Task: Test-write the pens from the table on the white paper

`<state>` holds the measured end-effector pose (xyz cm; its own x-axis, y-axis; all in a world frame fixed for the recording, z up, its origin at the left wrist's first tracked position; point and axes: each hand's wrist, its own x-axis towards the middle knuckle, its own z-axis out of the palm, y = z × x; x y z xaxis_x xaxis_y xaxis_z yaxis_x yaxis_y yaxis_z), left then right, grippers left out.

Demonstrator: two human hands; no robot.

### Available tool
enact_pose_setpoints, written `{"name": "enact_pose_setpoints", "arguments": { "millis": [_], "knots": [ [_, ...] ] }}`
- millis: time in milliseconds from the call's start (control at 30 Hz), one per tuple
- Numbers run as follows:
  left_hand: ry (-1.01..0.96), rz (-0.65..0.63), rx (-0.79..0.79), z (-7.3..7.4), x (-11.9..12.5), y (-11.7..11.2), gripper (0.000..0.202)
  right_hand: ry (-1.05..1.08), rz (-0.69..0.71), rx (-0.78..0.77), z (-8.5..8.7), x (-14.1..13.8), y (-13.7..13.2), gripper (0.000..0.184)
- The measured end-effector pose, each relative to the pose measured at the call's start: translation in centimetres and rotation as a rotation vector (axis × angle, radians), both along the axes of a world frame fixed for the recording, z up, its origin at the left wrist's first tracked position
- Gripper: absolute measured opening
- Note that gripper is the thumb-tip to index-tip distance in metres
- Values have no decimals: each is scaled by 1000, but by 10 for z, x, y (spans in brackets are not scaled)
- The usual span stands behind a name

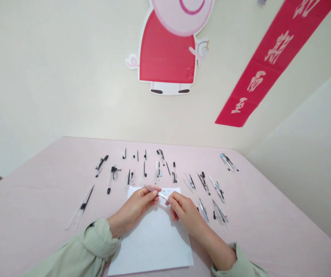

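Observation:
Above a white sheet of paper (156, 242), both hands hold one slim white pen (162, 196). My left hand (142, 200) pinches its pale, clear-looking end between thumb and fingers. On the other end, my right hand (181, 209) is closed around the white barrel. The pen slants down toward the right. Small handwriting shows near the sheet's top edge, partly behind the hands. Close to my right hand lie disassembled pen parts (203, 211). Fine details of the pen between the fingers are too small to make out.
Several groups of pen parts, black caps, refills and clear barrels (115, 173), lie across the pink-covered table (32, 204). At the far right rests a bunch of pens (228, 162). Behind the table stands a wall with a cartoon pig cutout (167, 54) and a red banner (269, 65).

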<state>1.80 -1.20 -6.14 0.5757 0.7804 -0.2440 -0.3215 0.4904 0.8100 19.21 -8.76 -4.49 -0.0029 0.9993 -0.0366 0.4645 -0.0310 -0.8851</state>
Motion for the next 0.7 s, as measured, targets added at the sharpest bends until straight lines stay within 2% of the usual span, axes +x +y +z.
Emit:
{"name": "enact_pose_setpoints", "arguments": {
  "millis": [200, 467, 567, 700],
  "knots": [
    [2, 0, 3, -1, 1, 0, 20, -1, 0, -4, 3, -1, 0, 29],
    [-23, -27, 12, 1, -1, -2, 25, 155, 24, -80, -2, 0, 1, 35],
    [-54, 7, -29, 4, -2, -1, 31, 82, -10, -40, 0, 1, 1, 32],
    [-100, 56, -89, 3, -2, 2, 28, -77, -44, 31, 2, 2, 0, 27]
  ]
}}
